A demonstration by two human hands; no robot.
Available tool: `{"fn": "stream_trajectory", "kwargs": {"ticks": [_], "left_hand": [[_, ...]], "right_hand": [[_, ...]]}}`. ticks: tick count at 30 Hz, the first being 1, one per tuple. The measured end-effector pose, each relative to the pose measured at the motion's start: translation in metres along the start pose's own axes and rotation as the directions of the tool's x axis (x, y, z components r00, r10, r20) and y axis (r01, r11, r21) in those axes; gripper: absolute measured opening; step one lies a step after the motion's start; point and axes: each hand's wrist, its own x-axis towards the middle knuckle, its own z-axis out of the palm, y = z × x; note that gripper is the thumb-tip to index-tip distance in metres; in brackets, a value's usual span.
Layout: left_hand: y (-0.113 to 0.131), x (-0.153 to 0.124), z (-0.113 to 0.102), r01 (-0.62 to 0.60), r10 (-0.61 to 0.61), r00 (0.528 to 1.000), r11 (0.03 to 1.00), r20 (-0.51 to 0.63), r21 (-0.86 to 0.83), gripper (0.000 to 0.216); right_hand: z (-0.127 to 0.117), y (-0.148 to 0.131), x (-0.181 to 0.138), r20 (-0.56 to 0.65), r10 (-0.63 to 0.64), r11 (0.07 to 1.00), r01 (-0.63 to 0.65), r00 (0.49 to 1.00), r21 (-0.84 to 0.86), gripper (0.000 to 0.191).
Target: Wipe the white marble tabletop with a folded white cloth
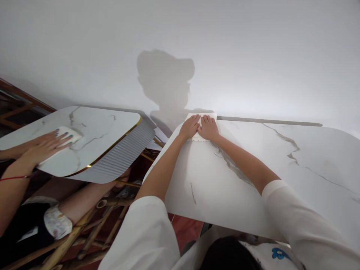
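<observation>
My left hand (190,128) and my right hand (208,128) lie flat, side by side, on a white cloth (199,137), their thumbs close together. Their fingers are stretched out and point toward the wall. Under the cloth is the far left part of a white, grey-veined marble-look tabletop (197,168), near its back edge. Both my arms reach straight out over this surface. Whether the cloth is fabric or thick paper I cannot tell.
At left, another person's hands (47,146) press a white cloth (70,135) on a second marble-look table (92,146) with a gold rim and ribbed side. A bamboo frame (105,221) stands below. The wall (239,75) rises behind both tables, bearing a shadow.
</observation>
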Motion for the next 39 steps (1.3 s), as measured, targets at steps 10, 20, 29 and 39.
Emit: {"fn": "stream_trajectory", "kwargs": {"ticks": [10, 20, 29, 39], "left_hand": [[0.031, -0.069, -0.013, -0.057, 0.057, 0.998, 0.998, 0.013, 0.016, 0.054], [0.104, -0.186, -0.053, 0.083, -0.083, 0.997, 0.995, -0.008, 0.050, 0.053], [0.179, -0.235, -0.064, 0.213, -0.211, 0.977, 0.975, -0.033, 0.070, 0.054], [0.217, -0.184, -0.045, 0.224, -0.229, 0.973, 0.970, 0.043, 0.095, 0.053]], "right_hand": [[-0.016, -0.032, -0.069, -0.020, -0.052, 0.998, 0.051, 0.998, -0.024, 0.058], [-0.041, -0.084, -0.169, 0.014, -0.182, 0.983, 0.181, 0.983, 0.012, 0.059], [-0.068, -0.079, -0.235, 0.027, -0.284, 0.956, 0.280, 0.959, 0.091, 0.061], [-0.083, -0.025, -0.236, 0.046, -0.240, 0.971, 0.239, 0.970, 0.020, 0.058]]}}
